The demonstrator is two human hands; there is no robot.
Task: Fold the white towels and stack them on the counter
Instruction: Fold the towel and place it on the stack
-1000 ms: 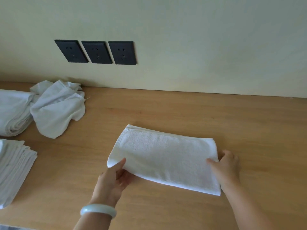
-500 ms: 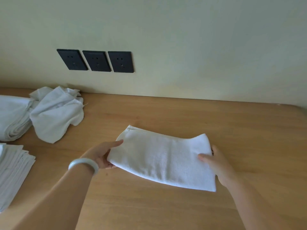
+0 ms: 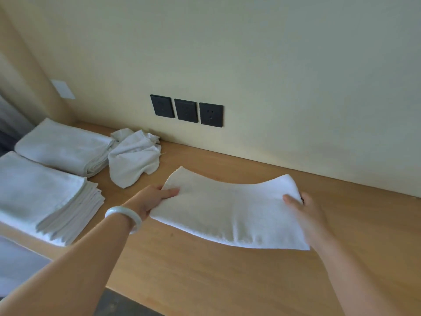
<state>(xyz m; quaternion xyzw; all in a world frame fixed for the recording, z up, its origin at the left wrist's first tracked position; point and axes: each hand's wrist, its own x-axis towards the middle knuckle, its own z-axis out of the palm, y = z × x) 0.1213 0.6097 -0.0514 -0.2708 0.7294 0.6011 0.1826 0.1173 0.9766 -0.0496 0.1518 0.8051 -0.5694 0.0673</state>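
Note:
A folded white towel (image 3: 230, 210) hangs just above the wooden counter (image 3: 205, 270), sagging in the middle. My left hand (image 3: 152, 198) pinches its left end, thumb on top. My right hand (image 3: 305, 215) grips its right end, thumb on top and fingers underneath. A stack of folded white towels (image 3: 41, 197) lies at the near left of the counter. A second folded pile (image 3: 63, 149) sits behind it by the wall. A crumpled white towel (image 3: 132, 160) lies between that pile and the held towel.
Three black wall sockets (image 3: 186, 110) sit above the counter's back edge. A wooden side panel (image 3: 27, 71) closes the counter at the far left. The counter's front edge (image 3: 127, 290) runs across the bottom, dark floor below it.
Both hands have lifted the folded towel off the counter and carried it left. The view has swung left, so both folded piles are fully in sight.

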